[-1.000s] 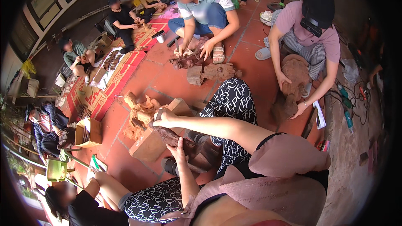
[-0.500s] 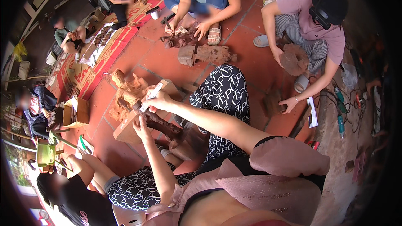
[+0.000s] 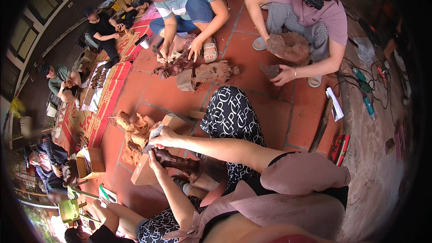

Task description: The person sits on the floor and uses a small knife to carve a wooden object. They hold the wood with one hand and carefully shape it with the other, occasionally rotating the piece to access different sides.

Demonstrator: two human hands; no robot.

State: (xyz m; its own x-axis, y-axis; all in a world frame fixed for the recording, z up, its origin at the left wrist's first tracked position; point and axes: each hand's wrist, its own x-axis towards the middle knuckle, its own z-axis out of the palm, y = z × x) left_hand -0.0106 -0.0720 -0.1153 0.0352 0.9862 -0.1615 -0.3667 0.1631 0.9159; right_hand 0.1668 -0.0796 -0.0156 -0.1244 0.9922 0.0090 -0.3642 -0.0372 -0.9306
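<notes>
My right hand (image 3: 164, 137) grips a pale grey, flat, stick-like tool (image 3: 155, 133), slanting down to the left; its exact kind cannot be made out. The tool's lower end is at the upper end of a dark brown wooden carving (image 3: 182, 164). My left hand (image 3: 155, 159) closes on that same end, just below the tool's tip. The carving lies slanted between a light wooden block (image 3: 146, 171) and my legs; a thicker base (image 3: 208, 176) is at its near end. Beyond my hands stands an orange-brown root-like carving (image 3: 136, 131), touched by neither hand.
Across from me a person chisels a dark carving (image 3: 173, 66) beside a rough wooden figure (image 3: 213, 73). At right, a headset wearer holds a brown wooden lump (image 3: 290, 47). Cables and teal power tools (image 3: 369, 107) lie far right. A cardboard box (image 3: 91, 163) stands left.
My view has shifted, so the scene sits differently. My right hand keeps the tool at the carving's end, now steeper. The person at right has lifted the wooden lump and moved a smaller dark piece.
</notes>
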